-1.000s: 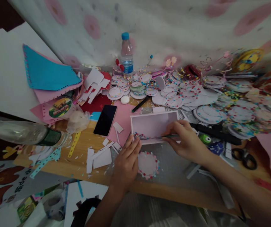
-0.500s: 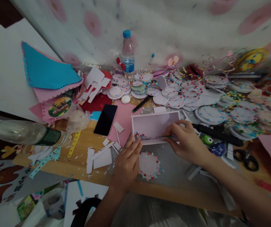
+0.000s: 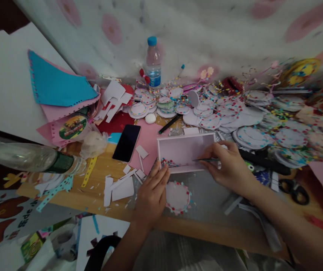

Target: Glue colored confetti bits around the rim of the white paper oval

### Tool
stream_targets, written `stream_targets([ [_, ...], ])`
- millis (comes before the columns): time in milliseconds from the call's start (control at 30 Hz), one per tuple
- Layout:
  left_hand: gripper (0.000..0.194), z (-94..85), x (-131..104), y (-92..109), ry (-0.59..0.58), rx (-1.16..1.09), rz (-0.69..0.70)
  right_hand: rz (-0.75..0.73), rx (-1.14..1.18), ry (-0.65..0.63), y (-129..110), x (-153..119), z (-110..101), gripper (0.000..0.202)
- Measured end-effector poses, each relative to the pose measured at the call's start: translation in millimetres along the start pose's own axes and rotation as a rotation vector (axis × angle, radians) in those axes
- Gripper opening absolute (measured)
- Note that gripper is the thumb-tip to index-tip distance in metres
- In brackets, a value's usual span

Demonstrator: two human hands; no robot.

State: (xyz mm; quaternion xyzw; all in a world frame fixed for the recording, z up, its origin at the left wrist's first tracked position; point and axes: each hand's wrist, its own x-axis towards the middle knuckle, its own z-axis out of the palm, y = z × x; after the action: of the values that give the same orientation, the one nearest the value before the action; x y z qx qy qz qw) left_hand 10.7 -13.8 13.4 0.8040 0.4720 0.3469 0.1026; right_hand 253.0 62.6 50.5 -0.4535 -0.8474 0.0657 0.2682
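A shallow white box (image 3: 184, 148) lies on the table before me, with small red, blue and white beads (image 3: 167, 162) gathered in its lower left corner. My left hand (image 3: 152, 190) rests against that corner, its fingers stretched out over the near rim. Between thumb and fingertips, my right hand (image 3: 229, 165) holds thin, dark tweezers (image 3: 204, 160); their tip points left over the box, and I see nothing clearly in it. Just below the box is a round white paper disc (image 3: 177, 197) edged with red, pink and blue beads.
Piles of beaded paper discs (image 3: 206, 109) spread along the back. A water bottle (image 3: 154, 64) stands behind them. To the left are a phone (image 3: 127, 143), paper scraps (image 3: 122, 188) and a large bottle (image 3: 37, 156) on its side. Scissors (image 3: 295, 190) lie at right.
My right hand has drawn back slightly to the right, and more of the tweezers shows over the box. My left hand stays at the box corner.
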Motion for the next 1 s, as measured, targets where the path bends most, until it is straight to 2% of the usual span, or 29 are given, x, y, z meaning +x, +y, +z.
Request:
stream_targets([
  [167, 0.057, -0.3, 0, -1, 0.001, -0.002, -0.002, -0.028, 0.027, -0.041, -4, 3, 3, 0.020],
  [500, 0.058, 0.4, 0, -2, 0.003, -0.017, -0.005, 0.016, 0.009, -0.007, 4, 0, -6, 0.023],
  [767, 0.059, 0.0, 2, -2, -0.009, -0.011, -0.006, -0.034, 0.007, -0.059, -3, 3, 7, 0.025],
  [867, 0.058, -0.3, 3, -2, -0.005, -0.008, -0.002, -0.027, 0.033, -0.028, -3, 4, 6, 0.028],
  [1000, 0.055, -0.4, 6, -2, 0.012, -0.014, -0.011, 0.057, 0.112, 0.089, -5, 3, -5, 0.030],
])
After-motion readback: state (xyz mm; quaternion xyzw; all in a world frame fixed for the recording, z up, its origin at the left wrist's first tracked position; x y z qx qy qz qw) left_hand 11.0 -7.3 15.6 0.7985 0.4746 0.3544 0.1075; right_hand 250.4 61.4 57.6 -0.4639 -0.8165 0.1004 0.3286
